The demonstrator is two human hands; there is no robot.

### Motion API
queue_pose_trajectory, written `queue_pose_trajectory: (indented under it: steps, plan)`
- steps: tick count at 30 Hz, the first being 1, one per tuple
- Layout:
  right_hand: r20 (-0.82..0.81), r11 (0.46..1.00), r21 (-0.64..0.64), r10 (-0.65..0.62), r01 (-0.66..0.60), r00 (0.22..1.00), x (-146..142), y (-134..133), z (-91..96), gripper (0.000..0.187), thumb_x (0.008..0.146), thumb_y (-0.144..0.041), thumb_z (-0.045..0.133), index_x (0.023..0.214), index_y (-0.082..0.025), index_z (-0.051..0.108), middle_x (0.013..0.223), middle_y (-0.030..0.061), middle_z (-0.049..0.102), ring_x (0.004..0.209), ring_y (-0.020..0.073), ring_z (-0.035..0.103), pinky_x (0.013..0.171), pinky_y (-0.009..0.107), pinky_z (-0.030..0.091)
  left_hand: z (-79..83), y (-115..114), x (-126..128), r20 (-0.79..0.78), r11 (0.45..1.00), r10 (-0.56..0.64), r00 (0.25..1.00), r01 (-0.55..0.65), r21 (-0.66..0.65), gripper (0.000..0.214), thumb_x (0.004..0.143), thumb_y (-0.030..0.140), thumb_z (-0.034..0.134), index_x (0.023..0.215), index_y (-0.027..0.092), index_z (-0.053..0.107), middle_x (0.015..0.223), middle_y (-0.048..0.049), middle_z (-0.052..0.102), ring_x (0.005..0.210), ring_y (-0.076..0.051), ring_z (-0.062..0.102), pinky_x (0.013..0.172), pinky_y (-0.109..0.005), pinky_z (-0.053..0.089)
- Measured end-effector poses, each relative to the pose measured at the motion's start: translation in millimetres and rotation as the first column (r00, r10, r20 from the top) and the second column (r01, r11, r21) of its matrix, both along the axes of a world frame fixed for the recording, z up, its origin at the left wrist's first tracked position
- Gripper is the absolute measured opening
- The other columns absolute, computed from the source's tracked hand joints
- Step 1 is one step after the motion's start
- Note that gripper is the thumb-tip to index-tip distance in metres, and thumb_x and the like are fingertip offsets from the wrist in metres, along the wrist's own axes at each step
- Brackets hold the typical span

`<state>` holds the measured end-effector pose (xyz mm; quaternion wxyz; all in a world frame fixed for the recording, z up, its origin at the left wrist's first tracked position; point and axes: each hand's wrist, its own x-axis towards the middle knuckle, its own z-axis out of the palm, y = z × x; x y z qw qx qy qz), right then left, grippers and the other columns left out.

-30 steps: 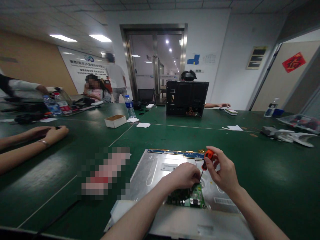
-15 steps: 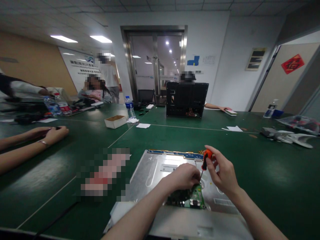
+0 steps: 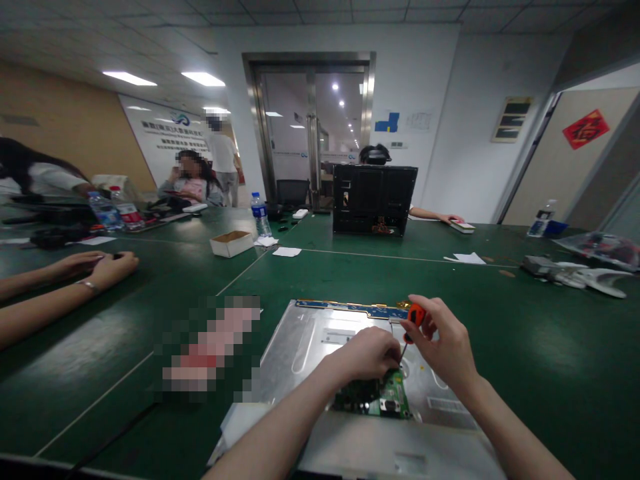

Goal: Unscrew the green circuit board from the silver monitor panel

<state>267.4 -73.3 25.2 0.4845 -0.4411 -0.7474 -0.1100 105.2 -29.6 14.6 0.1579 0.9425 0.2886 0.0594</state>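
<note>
A silver metal display panel (image 3: 300, 347) lies flat on the green table in front of me. A green circuit board (image 3: 395, 393) rests on it, partly covered by my left hand (image 3: 367, 353). The fingers of that hand are curled together at the board's upper edge, beside the screwdriver's tip; whatever they pinch is hidden. My right hand (image 3: 443, 340) grips an orange and black screwdriver (image 3: 415, 315) by its handle, with the thumb across it. Its thin shaft slants down to the left hand's fingertips. Along the panel's far edge runs a narrow blue circuit strip (image 3: 345, 309).
Left of the panel lies a blurred-out pinkish object (image 3: 220, 343) with a dark cable. Another person's hands (image 3: 113, 267) are at the left. Farther back stand an open small box (image 3: 231, 243), a water bottle (image 3: 259, 215) and a black monitor casing (image 3: 375, 200).
My right thumb and fingers have shifted around the screwdriver's handle, covering more of its black part. The left hand and the circuit board stay in place.
</note>
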Motion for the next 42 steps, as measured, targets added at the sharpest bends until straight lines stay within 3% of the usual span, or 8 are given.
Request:
queue_pose_trajectory:
  steps: [13,23,30,38,42]
  plan:
    - [-0.061,0.985,0.092,-0.139,0.145,0.988,-1.8,1.5,-3.1,0.031,0.084,-0.045,0.058,0.098,-0.018,0.050,0.066,-0.0026,0.051,0.048,0.0100,0.047,0.046,0.022,0.040,-2.7,0.0,-0.2,0.020,1.000,0.004,1.000,-0.005,0.017,0.016,0.074,0.014,0.059,0.083,0.018,0.072,0.080,-0.0045,0.072,0.074,-0.019,0.063,0.063,-0.024,0.042]
    - [-0.029,0.999,-0.010,-0.036,0.036,0.999,-5.7,-0.6,-3.3,0.027,0.087,-0.031,0.055,0.110,-0.019,0.052,0.074,-0.0002,0.056,0.049,0.0088,0.050,0.047,0.021,0.042,-4.9,1.7,-1.8,0.024,1.000,0.001,1.000,-0.001,-0.002,0.015,0.075,0.015,0.059,0.083,0.019,0.071,0.080,-0.0041,0.072,0.074,-0.019,0.064,0.061,-0.022,0.042]
    - [0.030,0.997,0.003,-0.081,0.081,0.996,-3.8,-1.1,0.2,0.031,0.087,-0.030,0.051,0.115,-0.017,0.048,0.073,0.0001,0.058,0.047,0.0097,0.050,0.047,0.023,0.043,-3.7,0.9,-1.5,0.021,1.000,0.004,1.000,-0.004,-0.011,0.017,0.073,0.013,0.060,0.083,0.019,0.072,0.080,-0.0039,0.072,0.073,-0.018,0.064,0.063,-0.022,0.043]
    - [0.029,0.993,-0.064,-0.101,0.103,0.994,-0.1,-3.5,7.3,0.019,0.086,-0.033,0.049,0.098,-0.019,0.051,0.067,-0.0020,0.058,0.046,0.0101,0.051,0.047,0.021,0.039,-1.8,0.7,0.1,0.007,1.000,0.012,1.000,-0.012,-0.020,0.018,0.074,0.014,0.059,0.084,0.020,0.073,0.080,-0.0042,0.072,0.073,-0.018,0.063,0.064,-0.022,0.043]
    - [0.134,0.979,-0.076,-0.179,0.190,0.975,4.9,2.3,18.9,0.023,0.088,-0.042,0.047,0.079,-0.021,0.052,0.057,-0.0029,0.054,0.046,0.0108,0.049,0.047,0.021,0.033,-4.1,2.0,0.0,0.019,0.999,0.018,1.000,-0.017,-0.030,0.018,0.074,0.015,0.060,0.085,0.020,0.073,0.080,-0.0042,0.073,0.073,-0.018,0.063,0.064,-0.023,0.043]
